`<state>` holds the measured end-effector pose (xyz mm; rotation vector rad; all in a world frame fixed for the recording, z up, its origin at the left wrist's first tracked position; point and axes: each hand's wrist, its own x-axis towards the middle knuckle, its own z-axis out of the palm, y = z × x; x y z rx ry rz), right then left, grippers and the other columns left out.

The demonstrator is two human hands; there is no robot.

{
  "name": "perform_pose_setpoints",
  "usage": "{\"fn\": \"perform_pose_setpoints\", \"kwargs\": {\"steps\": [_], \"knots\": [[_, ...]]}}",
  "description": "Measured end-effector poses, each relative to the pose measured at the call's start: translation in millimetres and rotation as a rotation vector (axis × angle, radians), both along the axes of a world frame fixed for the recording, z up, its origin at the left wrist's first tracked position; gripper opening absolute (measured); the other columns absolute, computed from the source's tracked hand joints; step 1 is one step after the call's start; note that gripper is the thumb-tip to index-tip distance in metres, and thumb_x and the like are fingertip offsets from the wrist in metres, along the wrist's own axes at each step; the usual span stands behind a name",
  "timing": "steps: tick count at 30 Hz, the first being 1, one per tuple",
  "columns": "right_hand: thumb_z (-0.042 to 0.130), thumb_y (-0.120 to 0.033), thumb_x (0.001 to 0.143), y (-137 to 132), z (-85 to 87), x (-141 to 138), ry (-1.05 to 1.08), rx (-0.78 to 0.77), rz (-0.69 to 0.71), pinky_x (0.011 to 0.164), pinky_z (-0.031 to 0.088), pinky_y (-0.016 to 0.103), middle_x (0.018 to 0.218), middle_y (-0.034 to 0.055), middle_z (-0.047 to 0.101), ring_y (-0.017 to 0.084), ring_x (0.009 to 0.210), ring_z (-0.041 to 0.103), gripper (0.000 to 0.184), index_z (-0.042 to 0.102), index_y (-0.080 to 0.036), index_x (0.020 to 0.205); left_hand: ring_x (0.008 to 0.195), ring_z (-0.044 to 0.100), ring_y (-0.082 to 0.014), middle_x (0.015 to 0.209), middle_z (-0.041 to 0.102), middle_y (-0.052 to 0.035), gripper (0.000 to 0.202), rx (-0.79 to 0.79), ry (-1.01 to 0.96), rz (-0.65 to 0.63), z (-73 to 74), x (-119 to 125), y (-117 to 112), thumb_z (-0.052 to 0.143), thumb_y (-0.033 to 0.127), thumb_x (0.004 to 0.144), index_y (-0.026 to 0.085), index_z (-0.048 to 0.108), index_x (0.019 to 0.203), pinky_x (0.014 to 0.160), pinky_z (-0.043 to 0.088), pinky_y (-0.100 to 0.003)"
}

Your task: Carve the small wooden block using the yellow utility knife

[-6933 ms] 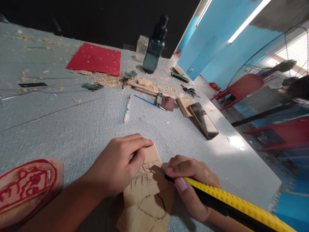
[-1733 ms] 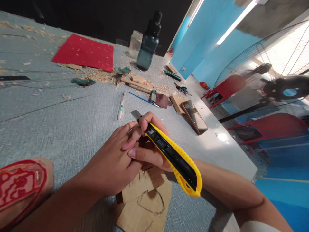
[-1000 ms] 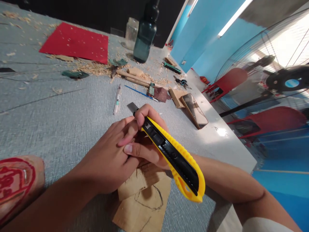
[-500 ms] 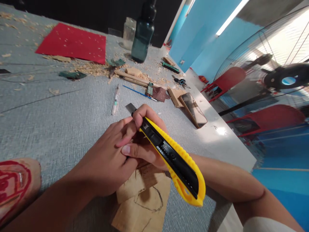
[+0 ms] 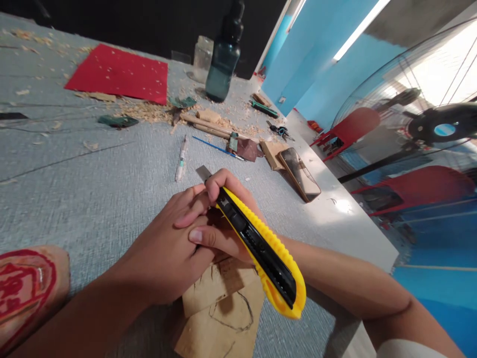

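Over the wood piece (image 5: 223, 303) on the tabletop (image 5: 93, 189), the right hand (image 5: 223, 223) grips the utility knife (image 5: 261, 248), the left hand (image 5: 167, 253) pressed against it, mid-carving; the next cut calls for a controlled blade angle.

- A hobby or craft workshop, most likely a wood-carving one.
- Beyond the hands, wood shavings (image 5: 149, 110) lie scattered over the grey worktable (image 5: 93, 169).
- Past them lie wooden sticks (image 5: 208, 127), a thin brush (image 5: 216, 147), a red sheet (image 5: 119, 74) and a dark bottle (image 5: 223, 59).
- To the left of the hands sits a carved wooden block with a red pattern (image 5: 26, 288).
- Off to the right are blue walls (image 5: 316, 64), red chairs (image 5: 350, 130) and what looks like a large fan (image 5: 439, 124), though it is blurred.
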<state>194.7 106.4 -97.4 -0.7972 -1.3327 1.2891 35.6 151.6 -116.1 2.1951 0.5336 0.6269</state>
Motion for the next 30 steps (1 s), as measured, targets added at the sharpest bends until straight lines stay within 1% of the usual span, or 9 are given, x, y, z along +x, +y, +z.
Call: {"fn": "perform_pose_setpoints", "kwargs": {"steps": [5, 9, 12, 16, 18, 20, 24, 27, 30], "knots": [[0.09, -0.035, 0.085, -0.6, 0.7, 1.0, -0.041, -0.044, -0.001, 0.079, 0.056, 0.034, 0.09, 0.001, 0.078, 0.019, 0.086, 0.071, 0.053, 0.04, -0.03, 0.1, 0.125, 0.055, -0.0326, 0.124, 0.064, -0.0067, 0.025, 0.046, 0.041, -0.036, 0.8, -0.9, 1.4, 0.051, 0.02, 0.092, 0.026, 0.068, 0.11, 0.107, 0.05, -0.06], [0.092, -0.023, 0.082, -2.5, 5.3, 0.9, 0.001, -0.066, 0.017, 0.081, 0.052, 0.032, 0.093, 0.0004, 0.079, 0.02, 0.092, 0.071, 0.053, 0.043, -0.03, 0.1, 0.128, 0.054, -0.032, 0.123, 0.064, -0.006, 0.022, 0.067, 0.029, -0.059, 1.2, -1.1, 2.2, 0.052, 0.018, 0.092, 0.026, 0.067, 0.107, 0.11, 0.049, -0.06], [0.091, -0.018, 0.081, -6.4, 17.5, -0.5, 0.058, -0.165, 0.018, 0.084, 0.052, 0.032, 0.09, -0.0033, 0.078, 0.018, 0.089, 0.069, 0.053, 0.043, -0.03, 0.098, 0.124, 0.057, -0.0294, 0.124, 0.064, -0.0054, 0.028, 0.023, 0.011, -0.03, 3.5, 0.4, 1.9, 0.052, 0.018, 0.095, 0.028, 0.064, 0.118, 0.109, 0.052, -0.057], [0.091, -0.021, 0.082, -10.3, 27.5, -3.0, 0.042, -0.329, -0.098, 0.088, 0.053, 0.034, 0.08, -0.0087, 0.069, 0.016, 0.079, 0.065, 0.049, 0.045, -0.03, 0.097, 0.139, 0.052, -0.0302, 0.145, 0.059, -0.0054, 0.048, 0.015, 0.043, -0.029, 5.7, 2.2, 1.1, 0.054, 0.017, 0.093, 0.03, 0.056, 0.14, 0.119, 0.047, -0.057], [0.094, -0.022, 0.077, -9.8, 22.6, -4.4, 0.011, -0.304, -0.164, 0.083, 0.054, 0.033, 0.08, -0.0093, 0.067, 0.016, 0.075, 0.064, 0.052, 0.048, -0.031, 0.1, 0.145, 0.049, -0.0315, 0.152, 0.055, -0.0058, 0.056, 0.039, 0.048, -0.023, 5.0, 1.6, 0.3, 0.055, 0.016, 0.091, 0.03, 0.053, 0.145, 0.124, 0.043, -0.059], [0.096, -0.021, 0.074, -8.3, 13.9, -5.4, 0.001, -0.231, -0.184, 0.079, 0.054, 0.031, 0.081, -0.0079, 0.069, 0.017, 0.076, 0.066, 0.054, 0.051, -0.031, 0.101, 0.147, 0.047, -0.0328, 0.155, 0.054, -0.0067, 0.055, 0.051, 0.043, -0.015, 3.1, 0.1, -0.7, 0.055, 0.016, 0.091, 0.029, 0.052, 0.144, 0.125, 0.041, -0.062], [0.092, -0.014, 0.078, -5.2, 5.3, -3.9, 0.054, -0.131, -0.076, 0.084, 0.055, 0.034, 0.087, -0.005, 0.076, 0.019, 0.081, 0.07, 0.052, 0.049, -0.031, 0.104, 0.146, 0.047, -0.0346, 0.149, 0.056, -0.0091, 0.042, 0.073, 0.03, -0.014, -0.9, -2.1, -1.8, 0.053, 0.017, 0.092, 0.026, 0.057, 0.133, 0.123, 0.042, -0.064], [0.087, -0.011, 0.083, -2.9, 9.8, 1.1, 0.017, -0.14, 0.025, 0.088, 0.054, 0.036, 0.091, -0.0032, 0.078, 0.019, 0.084, 0.071, 0.05, 0.046, -0.03, 0.105, 0.14, 0.05, -0.0334, 0.141, 0.059, -0.01, 0.036, 0.143, 0.027, -0.025, -2.4, -2.0, -1.6, 0.052, 0.015, 0.092, 0.023, 0.058, 0.127, 0.123, 0.042, -0.062], [0.087, -0.012, 0.084, 0.1, 13.9, 6.8, 0.018, -0.162, 0.089, 0.088, 0.051, 0.033, 0.09, -0.0034, 0.077, 0.017, 0.086, 0.069, 0.05, 0.045, -0.03, 0.105, 0.134, 0.052, -0.0322, 0.135, 0.06, -0.0116, 0.03, 0.234, 0.031, -0.022, -2.5, -1.3, -1.1, 0.048, 0.015, 0.095, 0.019, 0.057, 0.124, 0.119, 0.045, -0.061]]}}
